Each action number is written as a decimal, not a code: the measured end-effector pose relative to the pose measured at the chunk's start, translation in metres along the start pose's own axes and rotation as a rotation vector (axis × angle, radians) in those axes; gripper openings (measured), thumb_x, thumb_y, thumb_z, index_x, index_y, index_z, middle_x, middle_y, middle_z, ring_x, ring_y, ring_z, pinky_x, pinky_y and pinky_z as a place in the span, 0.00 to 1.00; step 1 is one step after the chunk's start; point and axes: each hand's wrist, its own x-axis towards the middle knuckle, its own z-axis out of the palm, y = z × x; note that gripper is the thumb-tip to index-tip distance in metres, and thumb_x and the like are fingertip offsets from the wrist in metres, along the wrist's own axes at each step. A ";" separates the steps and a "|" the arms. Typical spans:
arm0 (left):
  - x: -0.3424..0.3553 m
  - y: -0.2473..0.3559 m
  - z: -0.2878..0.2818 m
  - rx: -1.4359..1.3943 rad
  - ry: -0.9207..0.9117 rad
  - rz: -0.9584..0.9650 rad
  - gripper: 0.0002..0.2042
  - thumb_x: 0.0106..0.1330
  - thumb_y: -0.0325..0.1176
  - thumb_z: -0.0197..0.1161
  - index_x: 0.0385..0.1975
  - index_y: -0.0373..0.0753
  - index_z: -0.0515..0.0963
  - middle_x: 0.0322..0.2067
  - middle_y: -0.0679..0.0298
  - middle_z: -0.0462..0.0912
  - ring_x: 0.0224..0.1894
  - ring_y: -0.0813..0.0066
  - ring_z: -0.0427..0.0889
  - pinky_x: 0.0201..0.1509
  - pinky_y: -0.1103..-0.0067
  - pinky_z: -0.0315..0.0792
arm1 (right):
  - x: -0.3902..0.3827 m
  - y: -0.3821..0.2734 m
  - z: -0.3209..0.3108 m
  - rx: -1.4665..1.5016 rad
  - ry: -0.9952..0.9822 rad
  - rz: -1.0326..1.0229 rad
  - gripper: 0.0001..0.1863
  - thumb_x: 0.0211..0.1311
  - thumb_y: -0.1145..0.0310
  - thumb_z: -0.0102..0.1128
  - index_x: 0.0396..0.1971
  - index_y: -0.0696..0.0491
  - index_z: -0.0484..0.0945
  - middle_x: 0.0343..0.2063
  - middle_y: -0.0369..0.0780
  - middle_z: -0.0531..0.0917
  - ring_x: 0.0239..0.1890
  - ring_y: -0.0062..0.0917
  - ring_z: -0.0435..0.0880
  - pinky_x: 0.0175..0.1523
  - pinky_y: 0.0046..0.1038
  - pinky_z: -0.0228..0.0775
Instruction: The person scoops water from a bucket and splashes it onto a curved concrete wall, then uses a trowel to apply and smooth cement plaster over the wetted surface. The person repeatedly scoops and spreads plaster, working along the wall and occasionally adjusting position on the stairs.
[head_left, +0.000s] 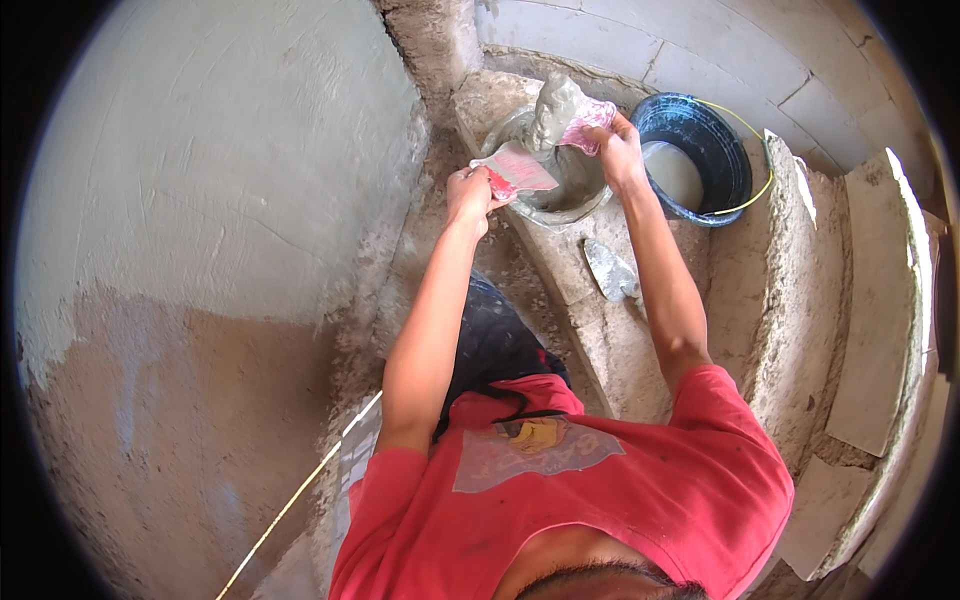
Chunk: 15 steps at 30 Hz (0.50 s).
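Note:
My left hand [468,198] is closed on a flat scraper [525,168] with a red and pink face smeared grey. My right hand [620,152] grips a second, pink scraper [588,122] that carries a thick lump of wet grey plaster [556,110]. Both blades are over a round tub [572,217] with more grey mix inside. Close to the tub's near side, a pointed trowel [610,270] coated in grey lies on the rough concrete ledge [625,345].
Right of the tub stands a dark blue bucket [738,165] with cloudy liquid and a yellow-green handle. The left wall has smooth grey plaster [220,150] above a brown rough area [200,430]. A thin yellow strip [290,500] slants below. Curved masonry [800,330] rises at right; pale blocks [590,35] behind.

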 end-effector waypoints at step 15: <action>-0.001 0.015 0.020 -0.123 -0.077 -0.026 0.10 0.73 0.26 0.49 0.45 0.24 0.73 0.40 0.49 0.81 0.37 0.58 0.85 0.38 0.63 0.87 | -0.092 0.011 0.004 -0.749 -0.194 -0.480 0.31 0.64 0.86 0.45 0.67 0.50 0.71 0.63 0.47 0.78 0.64 0.42 0.79 0.66 0.37 0.71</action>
